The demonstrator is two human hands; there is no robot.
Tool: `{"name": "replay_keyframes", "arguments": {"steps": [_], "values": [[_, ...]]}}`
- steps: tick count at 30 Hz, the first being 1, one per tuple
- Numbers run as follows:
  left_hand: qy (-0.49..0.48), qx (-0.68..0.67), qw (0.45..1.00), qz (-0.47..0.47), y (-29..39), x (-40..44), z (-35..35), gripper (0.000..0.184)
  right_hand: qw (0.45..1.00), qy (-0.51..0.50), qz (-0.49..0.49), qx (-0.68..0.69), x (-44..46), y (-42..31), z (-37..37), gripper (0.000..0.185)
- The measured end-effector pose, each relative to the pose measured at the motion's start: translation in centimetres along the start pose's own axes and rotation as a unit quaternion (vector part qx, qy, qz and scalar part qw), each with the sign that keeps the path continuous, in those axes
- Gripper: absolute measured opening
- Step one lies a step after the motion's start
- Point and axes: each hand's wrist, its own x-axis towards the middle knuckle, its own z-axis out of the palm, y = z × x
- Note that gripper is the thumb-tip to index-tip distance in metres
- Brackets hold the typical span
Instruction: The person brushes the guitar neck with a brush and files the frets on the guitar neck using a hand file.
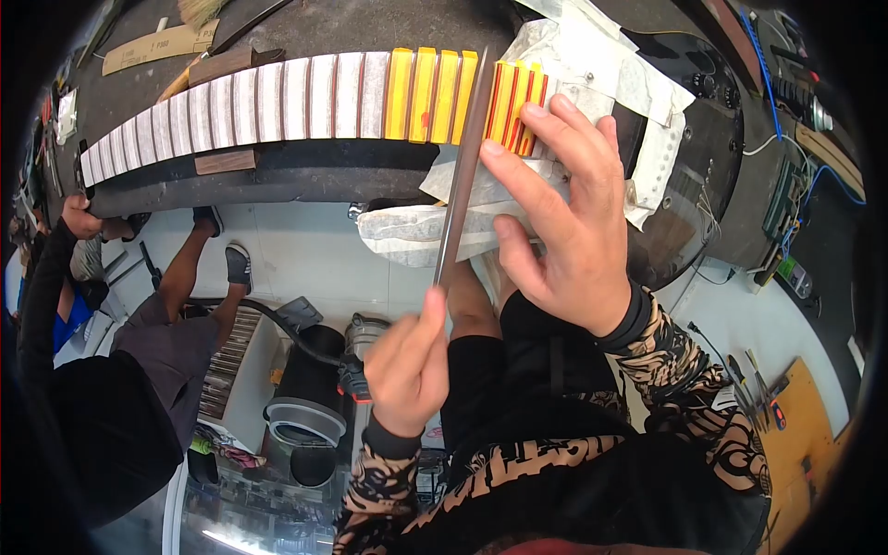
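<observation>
My left hand (409,370) is closed around the lower end of a long, narrow metal file (460,194). The file slants up across the fretboard of a guitar neck (268,102), lying over the part near the body. White tape covers the fretboard between frets along most of its length, and yellow tape (422,95) covers the wider end. My right hand (573,213) is open with spread fingers. Its fingertips rest at the yellow-taped end, the index fingertip close beside the file. The dark guitar body (708,120) is partly covered by masking paper (555,55).
Sandpaper (157,48) and a wood block (225,162) lie by the neck. Another person's hand (81,217) is near the headstock end. Below are a black cylindrical bin (310,379) and a cable. Pliers and screwdrivers (763,398) lie at right beside a wooden board (805,444).
</observation>
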Motion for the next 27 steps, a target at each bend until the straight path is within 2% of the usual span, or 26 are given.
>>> {"name": "replay_keyframes", "arguments": {"steps": [3, 8, 10, 11, 14, 17, 20, 23, 27], "values": [[0.001, 0.018, 1.000, 0.009, 1.5, 5.3, 1.2, 0.056, 1.000, -0.003, 0.003, -0.001, 0.0, -0.1, 0.0, 0.076], [-0.013, 0.081, 0.996, 0.020, 0.0, -2.8, -0.8, 0.054, 1.000, -0.011, 0.002, 0.005, 0.0, -0.1, -0.1, 0.076], [-0.019, 0.094, 0.995, 0.007, 0.8, -2.9, -1.1, 0.054, 1.000, -0.013, 0.003, 0.004, 0.0, 0.1, -0.2, 0.076], [-0.015, 0.098, 0.994, 0.037, 0.3, -2.3, -0.8, 0.056, 1.000, -0.015, 0.002, 0.003, 0.1, 0.1, -0.2, 0.076], [-0.025, 0.088, 0.996, 0.023, 2.1, 5.1, 0.3, 0.058, 1.000, -0.015, 0.007, -0.001, 0.1, -0.2, -0.2, 0.076], [-0.002, 0.073, 0.997, 0.007, 1.6, 4.6, 0.5, 0.062, 1.000, -0.019, 0.002, 0.002, 0.2, -0.1, -0.2, 0.074], [-0.026, 0.133, 0.990, 0.032, 0.9, -2.6, -1.0, 0.055, 1.000, -0.017, 0.005, 0.010, 0.1, -0.2, -0.3, 0.075], [-0.026, 0.125, 0.991, 0.028, 1.1, -2.8, -1.1, 0.055, 1.000, -0.015, 0.007, 0.010, 0.2, -0.2, -0.3, 0.076], [-0.019, 0.099, 0.995, 0.019, 2.8, 5.9, 0.5, 0.056, 1.000, -0.010, 0.005, -0.001, 0.1, -0.3, -0.1, 0.077]]}}
